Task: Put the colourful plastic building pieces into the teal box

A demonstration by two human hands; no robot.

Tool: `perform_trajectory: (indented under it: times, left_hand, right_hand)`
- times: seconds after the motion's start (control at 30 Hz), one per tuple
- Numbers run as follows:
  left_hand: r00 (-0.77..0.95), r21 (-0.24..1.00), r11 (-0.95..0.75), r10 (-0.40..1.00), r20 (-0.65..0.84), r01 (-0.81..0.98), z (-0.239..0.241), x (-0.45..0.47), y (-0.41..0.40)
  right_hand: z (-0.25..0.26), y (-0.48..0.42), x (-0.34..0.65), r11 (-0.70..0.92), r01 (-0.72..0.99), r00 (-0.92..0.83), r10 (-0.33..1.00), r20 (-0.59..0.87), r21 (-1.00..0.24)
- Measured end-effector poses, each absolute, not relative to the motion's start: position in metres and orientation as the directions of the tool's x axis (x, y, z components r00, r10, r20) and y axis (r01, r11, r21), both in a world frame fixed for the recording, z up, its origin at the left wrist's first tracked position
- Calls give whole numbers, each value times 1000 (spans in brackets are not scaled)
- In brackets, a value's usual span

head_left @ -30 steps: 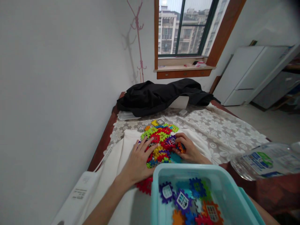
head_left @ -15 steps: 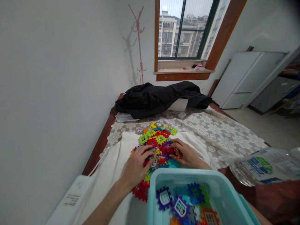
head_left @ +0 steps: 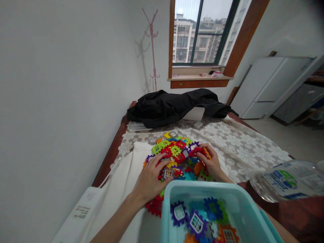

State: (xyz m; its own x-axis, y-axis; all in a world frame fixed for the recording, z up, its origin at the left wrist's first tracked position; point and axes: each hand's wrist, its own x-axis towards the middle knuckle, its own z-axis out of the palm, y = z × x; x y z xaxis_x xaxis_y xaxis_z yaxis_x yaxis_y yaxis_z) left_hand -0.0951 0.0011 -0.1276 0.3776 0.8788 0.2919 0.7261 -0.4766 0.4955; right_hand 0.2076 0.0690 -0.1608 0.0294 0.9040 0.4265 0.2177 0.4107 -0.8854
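Note:
A heap of colourful interlocking plastic building pieces (head_left: 175,150) lies on a white cloth (head_left: 124,189). My left hand (head_left: 153,175) rests on the near left of the heap, fingers spread, touching pieces. At the right side of the heap my right hand (head_left: 212,162) is closed on a red building piece (head_left: 196,152). A purple piece and an orange one lie against it; whether they are joined to it I cannot tell. In front stands a light blue plastic bin (head_left: 202,185) holding several loose pieces, among them a purple window piece (head_left: 196,223).
A clear plastic bottle (head_left: 286,179) is at the right. Black cloth (head_left: 172,106) lies across the far end of the patterned tablecloth (head_left: 243,145). A white box-shaped thing (head_left: 78,212) is at the near left, beside the wall.
My right hand has moved right and slightly up, drawing the red piece off the heap and uncovering pieces beneath. My left hand's fingers have spread a little. The view has shifted slightly.

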Motion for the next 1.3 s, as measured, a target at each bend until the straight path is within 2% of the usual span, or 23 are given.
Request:
perform_trajectory:
  times: [0.1, 0.27, 0.43, 0.5, 0.57, 0.67, 0.77, 0.83, 1.0, 1.07, 1.13, 1.17, 1.23, 1.3]
  left_hand:
    - [365, 485, -458, 889, 278, 745, -128, -95, 2]
    - [334, 504, -423, 906, 260, 754, -127, -96, 3]
    - [297, 556, -411, 910, 288, 722, -125, -96, 3]
    - [284, 575, -411, 910, 302, 707, -124, -96, 3]
    - [268, 595, -409, 911, 314, 692, -123, -95, 3]
    - [226, 637, -407, 910, 349, 654, -123, -95, 3]
    - [158, 678, -430, 891, 426, 596, -123, -94, 4]
    - [96, 694, -454, 866, 490, 558, -122, -94, 5]
    - [-91, 682, -539, 748, 657, 495, -93, -91, -6]
    - [-145, 699, -591, 713, 686, 401, -71, -85, -22]
    - [-140, 746, -612, 740, 657, 263, -50, -77, -41]
    - [-70, 769, -611, 772, 631, 188, -41, -73, -51]
    - [187, 785, -617, 777, 601, 42, -30, -64, -65]
    - [448, 754, -657, 673, 589, -5, -27, -58, -71]
  right_hand:
    - [-154, 71, 215, 340, 34, 72, 937, 342, -940]
    - [-127, 67, 231, 228, -153, -14, 973, 232, -962]
    - [-96, 42, 249, 226, -228, -139, 955, 261, -947]
    - [-89, 29, 260, 221, -264, -239, 928, 285, -939]
    - [-84, 19, 271, 183, -263, -449, 846, 288, -947]
    - [-75, 14, 281, 165, -134, -778, 593, 207, -977]
    - [-66, 16, 280, 192, -154, -892, 394, 220, -969]
    - [-64, 17, 275, 175, -260, -872, 380, 308, -950]
    - [-69, 10, 260, 114, -437, -773, 459, 437, -892]
    - [-68, 8, 253, 87, -570, -721, 424, 548, -817]
    - [-65, 7, 247, 41, -690, -652, 399, 645, -722]
    - [-63, 7, 246, 31, -730, -609, 422, 672, -682]
    - [-59, 10, 248, 106, -733, -513, 563, 648, -672]
    - [-58, 17, 253, 275, -572, -401, 728, 556, -773]
